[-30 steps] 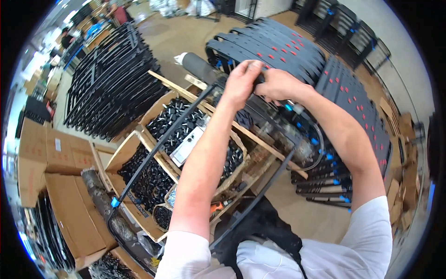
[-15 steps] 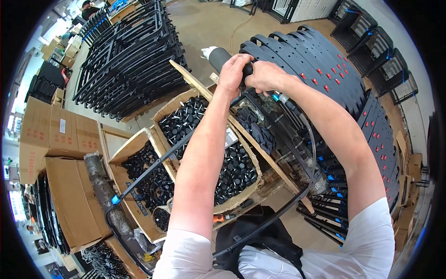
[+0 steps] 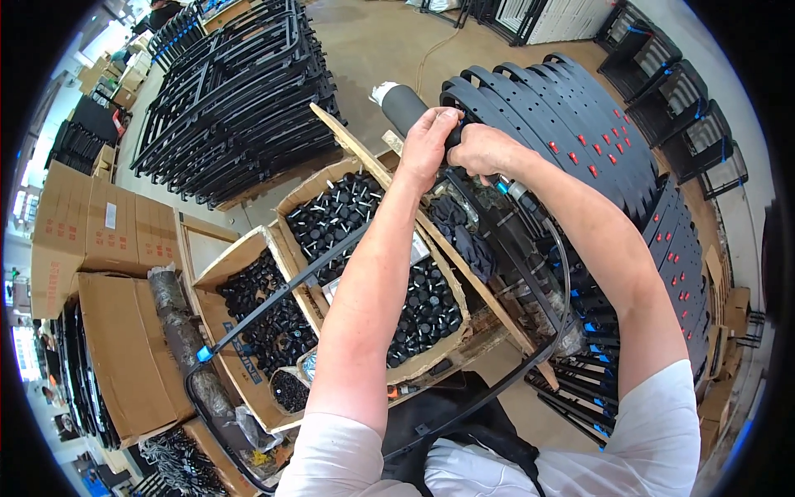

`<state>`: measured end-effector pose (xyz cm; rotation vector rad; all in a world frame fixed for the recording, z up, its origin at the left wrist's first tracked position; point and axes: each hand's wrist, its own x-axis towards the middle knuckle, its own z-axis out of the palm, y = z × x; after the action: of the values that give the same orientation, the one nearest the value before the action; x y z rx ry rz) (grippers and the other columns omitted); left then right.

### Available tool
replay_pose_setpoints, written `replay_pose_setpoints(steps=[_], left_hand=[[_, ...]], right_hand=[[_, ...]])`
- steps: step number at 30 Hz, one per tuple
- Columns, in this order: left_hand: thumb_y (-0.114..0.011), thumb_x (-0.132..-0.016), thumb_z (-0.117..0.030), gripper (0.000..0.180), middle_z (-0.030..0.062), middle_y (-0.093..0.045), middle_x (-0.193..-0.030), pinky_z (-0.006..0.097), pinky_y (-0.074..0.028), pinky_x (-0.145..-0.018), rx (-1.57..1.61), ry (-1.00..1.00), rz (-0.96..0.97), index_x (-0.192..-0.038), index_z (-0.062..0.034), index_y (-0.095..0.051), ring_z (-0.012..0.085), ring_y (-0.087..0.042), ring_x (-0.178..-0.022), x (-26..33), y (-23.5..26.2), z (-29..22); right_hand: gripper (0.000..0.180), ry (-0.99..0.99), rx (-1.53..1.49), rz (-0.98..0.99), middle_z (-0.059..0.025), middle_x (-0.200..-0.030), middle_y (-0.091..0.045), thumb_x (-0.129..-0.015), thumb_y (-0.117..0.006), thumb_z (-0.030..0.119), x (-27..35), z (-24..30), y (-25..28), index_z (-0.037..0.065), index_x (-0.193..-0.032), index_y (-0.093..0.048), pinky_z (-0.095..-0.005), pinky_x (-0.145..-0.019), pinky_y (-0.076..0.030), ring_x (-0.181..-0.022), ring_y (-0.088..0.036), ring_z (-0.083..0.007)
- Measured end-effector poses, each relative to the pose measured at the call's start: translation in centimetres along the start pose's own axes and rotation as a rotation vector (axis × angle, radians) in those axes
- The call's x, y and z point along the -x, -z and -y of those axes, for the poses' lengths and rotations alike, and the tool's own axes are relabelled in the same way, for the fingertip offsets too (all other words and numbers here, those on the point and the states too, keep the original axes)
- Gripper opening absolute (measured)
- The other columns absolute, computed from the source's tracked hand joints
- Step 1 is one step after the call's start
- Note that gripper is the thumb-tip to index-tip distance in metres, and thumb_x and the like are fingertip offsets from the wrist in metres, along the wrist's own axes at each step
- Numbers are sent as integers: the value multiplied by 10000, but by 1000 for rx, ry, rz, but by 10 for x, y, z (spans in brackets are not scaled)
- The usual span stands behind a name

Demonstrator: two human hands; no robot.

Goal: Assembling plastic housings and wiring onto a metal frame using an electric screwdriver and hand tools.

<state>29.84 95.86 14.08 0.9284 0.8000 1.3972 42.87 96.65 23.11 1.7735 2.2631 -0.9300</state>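
Observation:
At the upper middle, my left hand [image 3: 429,142] is closed around the lower end of a thick black cylinder [image 3: 403,108] with a ragged whitish tip. My right hand [image 3: 489,152] is closed close beside it, its fingers curled around a dark part that is mostly hidden. Just below the right hand is a hose fitting [image 3: 520,195] with a teal ring and a metal body; whether the hand holds it I cannot tell. A dark hose [image 3: 565,257] curves down from there. Beneath my arms runs a bent black tube frame [image 3: 286,290] with a blue piece on one corner.
Cardboard boxes [image 3: 290,263] of black knobs with screws stand in a wooden frame below my left arm. Stacked black metal frames [image 3: 236,99] rise at the far left, curved black panels [image 3: 530,108] with red parts at the right. Brown cartons [image 3: 103,232] are at the left.
Both hands and the black cylinder sit slightly farther right and lower in the picture. Much of the scene shifts with them. The hands keep their grip.

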Motion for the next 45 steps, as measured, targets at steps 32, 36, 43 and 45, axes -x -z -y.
replay_pose_setpoints(steps=[32,36,43,45], left_hand=[[-661,-1050,-261,268,49,-727,-1074,318,-512,-946,30,-40,-380,-1129,-13,-728,140,-644,-1005,213,126,-116],[-660,-1040,-259,243,36,-708,-1015,319,-510,-901,-19,-46,-438,-1070,-28,-729,132,-630,-948,265,193,-139],[-673,-1039,-310,274,8,-688,-921,295,-507,-814,37,-102,-417,-992,-46,-729,110,-602,-873,279,223,-145],[-674,-1036,-329,292,8,-689,-944,293,-504,-820,43,-67,-381,-1016,-43,-731,110,-605,-885,280,225,-147]], right_hand=[[338,309,68,174,-152,-720,-745,-825,-648,314,91,194,-106,-3,-824,-766,-423,-693,-596,-693,-757,-279],[335,319,130,241,-178,-738,-748,-815,-641,297,105,264,-152,-16,-826,-760,-433,-754,-594,-751,-768,-303],[362,305,199,165,-133,-748,-758,-832,-653,331,109,301,-175,-15,-835,-759,-403,-733,-594,-719,-760,-271],[357,279,193,164,-128,-746,-758,-832,-658,330,108,300,-178,-11,-833,-761,-398,-728,-593,-704,-756,-264]])
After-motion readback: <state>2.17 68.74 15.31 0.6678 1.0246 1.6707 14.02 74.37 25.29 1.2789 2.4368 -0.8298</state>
